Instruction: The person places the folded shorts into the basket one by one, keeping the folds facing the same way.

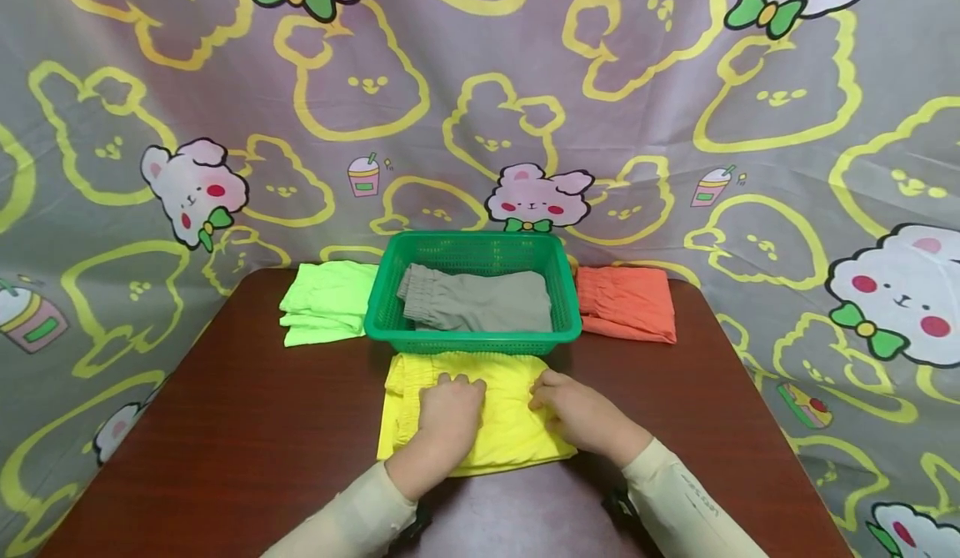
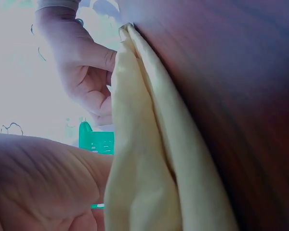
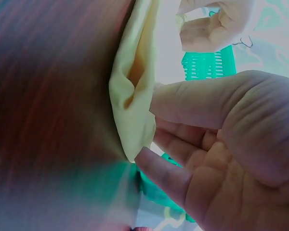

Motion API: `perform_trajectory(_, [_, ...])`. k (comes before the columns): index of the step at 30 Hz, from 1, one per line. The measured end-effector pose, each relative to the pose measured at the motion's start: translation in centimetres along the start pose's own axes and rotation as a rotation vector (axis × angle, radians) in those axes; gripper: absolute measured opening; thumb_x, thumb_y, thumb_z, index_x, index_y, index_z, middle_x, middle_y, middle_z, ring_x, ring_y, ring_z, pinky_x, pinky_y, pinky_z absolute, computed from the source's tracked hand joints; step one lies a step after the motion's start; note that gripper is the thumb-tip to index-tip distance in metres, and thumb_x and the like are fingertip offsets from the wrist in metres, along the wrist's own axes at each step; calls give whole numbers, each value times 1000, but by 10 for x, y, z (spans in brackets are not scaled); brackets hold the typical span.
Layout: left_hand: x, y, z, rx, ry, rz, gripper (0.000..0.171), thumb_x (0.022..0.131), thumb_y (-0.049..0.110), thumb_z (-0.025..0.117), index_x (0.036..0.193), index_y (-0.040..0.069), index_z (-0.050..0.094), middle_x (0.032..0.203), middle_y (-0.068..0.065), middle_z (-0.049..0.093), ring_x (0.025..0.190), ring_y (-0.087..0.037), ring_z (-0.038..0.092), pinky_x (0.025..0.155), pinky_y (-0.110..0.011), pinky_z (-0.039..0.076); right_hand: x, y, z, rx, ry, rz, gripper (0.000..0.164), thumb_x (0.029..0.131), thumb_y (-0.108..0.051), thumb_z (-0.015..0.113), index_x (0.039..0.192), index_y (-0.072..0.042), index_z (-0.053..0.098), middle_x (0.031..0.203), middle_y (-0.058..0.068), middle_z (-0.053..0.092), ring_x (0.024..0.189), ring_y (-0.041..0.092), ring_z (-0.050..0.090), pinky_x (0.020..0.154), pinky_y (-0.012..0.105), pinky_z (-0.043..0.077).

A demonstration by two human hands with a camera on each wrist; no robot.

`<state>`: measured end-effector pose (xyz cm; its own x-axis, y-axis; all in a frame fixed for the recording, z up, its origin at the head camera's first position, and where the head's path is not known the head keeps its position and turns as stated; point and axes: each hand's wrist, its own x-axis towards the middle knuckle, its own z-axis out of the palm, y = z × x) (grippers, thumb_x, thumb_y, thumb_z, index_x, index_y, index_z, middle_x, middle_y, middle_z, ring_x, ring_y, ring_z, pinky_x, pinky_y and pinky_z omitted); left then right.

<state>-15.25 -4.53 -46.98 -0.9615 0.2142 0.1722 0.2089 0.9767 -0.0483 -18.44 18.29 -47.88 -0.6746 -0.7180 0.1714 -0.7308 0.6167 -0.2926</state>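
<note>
Folded yellow shorts [image 1: 510, 424] with a gathered waistband at the left lie on the table in front of the green basket [image 1: 472, 343]. On their middle-left part rests my left hand [image 1: 452, 416], its bent fingertips touching the cloth. My right hand [image 1: 585, 416] touches their right side. In the right wrist view, the thumb and spread fingers of the right hand [image 3: 231, 139] meet the cloth edge [image 3: 132, 101], where the folded layers show. The left wrist view shows the palm of the left hand [image 2: 43, 183] beside the layered cloth [image 2: 149, 144].
Folded grey shorts [image 1: 480, 299] lie inside the basket. Neon green folded shorts [image 1: 330, 304] lie left of it, orange folded ones [image 1: 630, 304] right of it. A patterned curtain [image 1: 450, 57] hangs behind the brown table [image 1: 247, 441].
</note>
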Motion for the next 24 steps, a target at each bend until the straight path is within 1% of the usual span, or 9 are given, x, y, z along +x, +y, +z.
perform_trajectory(3, [-2, -4, -1, -22, 26, 38, 28, 74, 28, 89, 88, 18, 66, 80, -4, 64, 79, -26, 59, 55, -43, 52, -1, 0, -1, 7, 4, 6, 31, 73, 10, 72, 99, -7, 75, 106, 1, 60, 106, 20, 63, 90, 34, 56])
perform_trajectory(5, [-3, -8, -2, -38, 33, 50, 32, 72, 30, 90, 85, 17, 64, 78, -4, 64, 78, -25, 58, 54, -40, 51, -1, -1, -2, 7, -1, 5, 29, 74, 8, 74, 98, -7, 75, 105, 1, 60, 105, 20, 63, 89, 34, 56])
perform_trajectory(10, [-1, -18, -5, -104, 29, 51, 39, 67, 35, 93, 85, 16, 63, 78, -4, 65, 80, -25, 58, 55, -38, 52, 2, -6, -4, -12, -15, 19, 21, 79, 0, 78, 98, -8, 75, 104, 1, 60, 103, 19, 62, 89, 33, 55])
perform_trajectory(13, [0, -26, -6, -150, 19, 49, 40, 67, 36, 93, 89, 16, 66, 81, -4, 67, 82, -26, 61, 56, -39, 53, 4, -8, -4, 2, -19, 50, 19, 81, -1, 77, 99, -7, 76, 104, 1, 61, 102, 18, 62, 89, 33, 55])
perform_trajectory(16, [1, -35, -7, -207, 20, 49, 34, 73, 30, 91, 95, 17, 70, 85, -3, 70, 84, -26, 64, 58, -41, 53, 4, -9, -6, 23, -19, 74, 19, 82, -2, 77, 100, -7, 76, 103, 0, 62, 100, 17, 63, 89, 35, 56])
perform_trajectory(19, [4, -44, -9, -271, 56, 45, 25, 78, 18, 87, 98, 16, 73, 89, -3, 72, 85, -26, 67, 61, -43, 54, 5, -9, -7, 29, -19, 102, 17, 85, -4, 77, 102, -8, 77, 102, -2, 62, 98, 14, 64, 87, 34, 56])
perform_trajectory(22, [7, -52, -12, -354, 77, 11, 21, 79, 9, 84, 97, 14, 74, 91, -2, 73, 84, -25, 69, 64, -42, 55, 6, -8, -9, 42, -23, 140, 16, 87, -8, 77, 103, -10, 77, 102, -4, 63, 95, 12, 63, 86, 33, 56])
perform_trajectory(24, [9, -56, -14, -405, 59, -22, 19, 80, 7, 83, 96, 13, 73, 92, -2, 73, 85, -24, 69, 64, -41, 56, 6, -8, -11, 61, -20, 167, 16, 89, -9, 77, 105, -11, 77, 102, -5, 64, 96, 12, 63, 86, 33, 56])
